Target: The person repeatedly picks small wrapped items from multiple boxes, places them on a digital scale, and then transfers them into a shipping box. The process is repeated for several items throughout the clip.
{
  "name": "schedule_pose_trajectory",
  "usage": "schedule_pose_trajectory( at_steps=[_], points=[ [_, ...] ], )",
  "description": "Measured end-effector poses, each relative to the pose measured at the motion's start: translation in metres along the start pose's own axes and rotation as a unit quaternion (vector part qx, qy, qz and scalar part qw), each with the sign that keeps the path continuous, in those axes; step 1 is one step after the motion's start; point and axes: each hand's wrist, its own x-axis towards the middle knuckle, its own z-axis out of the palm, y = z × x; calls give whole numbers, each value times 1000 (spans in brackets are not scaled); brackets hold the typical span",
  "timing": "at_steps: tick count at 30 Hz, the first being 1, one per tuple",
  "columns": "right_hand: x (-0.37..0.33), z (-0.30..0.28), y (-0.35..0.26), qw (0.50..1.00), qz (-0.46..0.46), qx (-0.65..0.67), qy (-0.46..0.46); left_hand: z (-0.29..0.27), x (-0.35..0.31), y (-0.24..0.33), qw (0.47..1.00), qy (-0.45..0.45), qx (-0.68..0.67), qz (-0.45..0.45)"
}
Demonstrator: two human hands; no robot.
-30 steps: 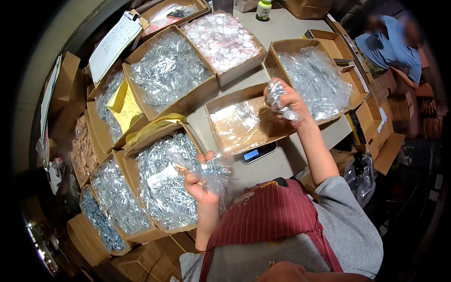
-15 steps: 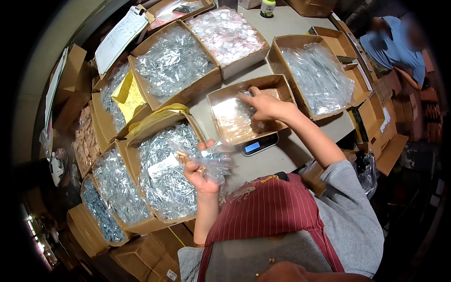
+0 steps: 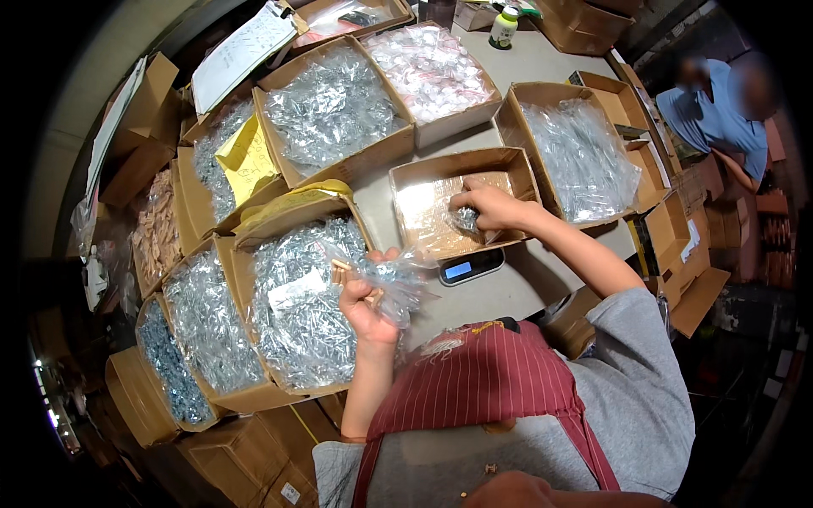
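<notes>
My left hand is closed around a bunch of small clear plastic bags, in which metal hardware shows. Pale wooden dowels show by its fingers. It hovers above the right side of a box of bagged screws. My right hand reaches into a shallow cardboard box, fingers curled over a small clear bag near the box's bottom. The bag's contents are hard to make out. Underneath that box sits a black digital scale with a lit blue display.
Boxes of bagged hardware, white-filled bags and long clear bags surround the shallow box. A yellow paper, clipboard and bottle lie farther off. A person in blue is at the far right.
My right hand has moved nearer within the shallow box, and its fingers have curled over the small bag. The left hand keeps its bunch of bags. The whole view has shifted slightly.
</notes>
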Motion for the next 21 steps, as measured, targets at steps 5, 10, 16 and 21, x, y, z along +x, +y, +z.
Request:
schedule_pose_trajectory(
  at_steps=[5,10,16,21],
  points=[
    [-10,-33,2,911,93,397,57,-10,1,1,999,21,40,15],
    [-44,-79,-24,768,100,612,164,-4,2,-1,999,22,37,4],
    [-87,-83,-18,721,110,649,218,-1,-2,-2,999,25,43,5],
    [-122,-60,-18,686,127,684,214,-8,-1,5,999,12,43,5]
  ],
)
